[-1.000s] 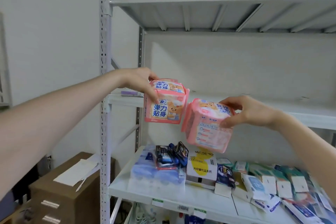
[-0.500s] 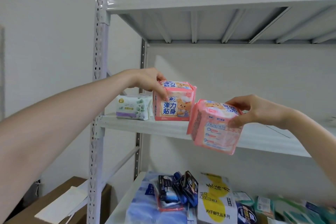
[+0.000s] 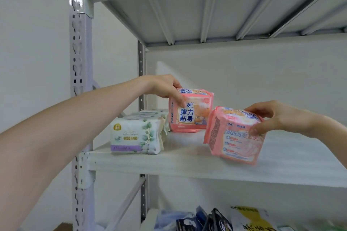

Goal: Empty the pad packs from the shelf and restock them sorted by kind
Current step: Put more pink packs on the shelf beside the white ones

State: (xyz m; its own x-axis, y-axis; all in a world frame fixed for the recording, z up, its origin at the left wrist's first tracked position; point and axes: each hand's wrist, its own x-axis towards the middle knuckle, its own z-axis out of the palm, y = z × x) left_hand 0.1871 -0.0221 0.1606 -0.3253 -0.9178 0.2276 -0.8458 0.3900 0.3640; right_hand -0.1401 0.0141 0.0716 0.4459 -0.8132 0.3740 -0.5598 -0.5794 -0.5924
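The upright pack (image 3: 190, 112), pink with a bear on its front, stands on the middle shelf (image 3: 187, 159) towards the back. Its left side is just beside a row of white packs. The front white pack (image 3: 137, 137), printed with green leaves and a purple band, lies at the shelf's left end near the post (image 3: 80, 80). More white packs (image 3: 150, 115) sit behind it.

The tilted pack (image 3: 234, 137), pink too, hangs to the right and nearer the camera, leaning with its top to the right. Its upper left corner overlaps the upright pack in view. Whether the two touch, or whether its base meets the shelf, cannot be told. The shelf to the right of it is bare, and the top shelf (image 3: 206, 5) runs overhead.

The left hand (image 3: 165, 86) reaches in over the white packs and grips the upright pack at its top left corner, fingers curled over the top and thumb on the front face. The right hand (image 3: 272, 118) clamps the tilted pack by its right end, fingers over the top and thumb pressed on the front.

Below, dark packs (image 3: 216, 219) and a yellow pack (image 3: 251, 219) show at the frame's lower edge.
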